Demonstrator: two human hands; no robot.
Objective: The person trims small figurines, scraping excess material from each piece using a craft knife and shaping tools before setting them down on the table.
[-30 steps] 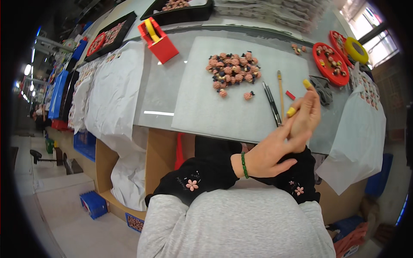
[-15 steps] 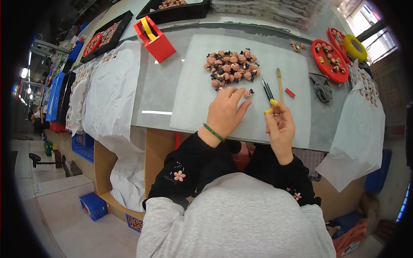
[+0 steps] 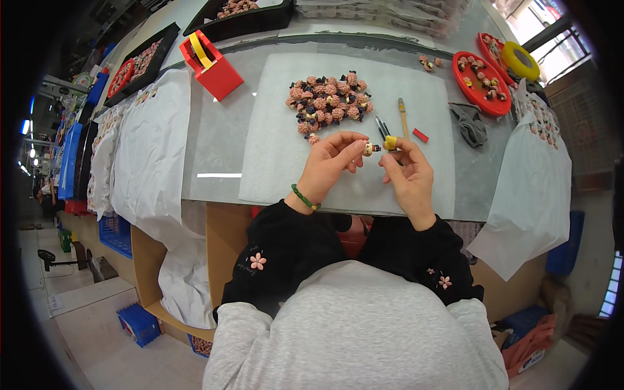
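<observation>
My left hand (image 3: 330, 162), with a green bead bracelet at the wrist, pinches a small doll figurine (image 3: 368, 149) between thumb and forefinger. The figurine lies sideways, its dark end toward my right hand. My right hand (image 3: 409, 175) is just beside it, thumb and forefinger apart; a yellow finger cover (image 3: 390, 142) sits on a fingertip. Beyond my hands is a pile of similar figurines (image 3: 328, 101) with knobbly pink tops and dark parts. Dark pens (image 3: 381, 125) lie just past my right fingertips, partly hidden. All rest on a white foam sheet (image 3: 266, 143).
Right of the pens lie a yellowish pencil-like stick (image 3: 403, 118) and a small red block (image 3: 420, 135). Farther right are a grey cloth (image 3: 469, 123), red dishes of figurines (image 3: 481, 84) and a yellow tape roll (image 3: 521, 62). A red tape dispenser (image 3: 218, 75) stands at left.
My left hand has picked up a figurine from near the pile and turned it toward my right hand. My two hands have come closer together. The view has shifted slightly.
</observation>
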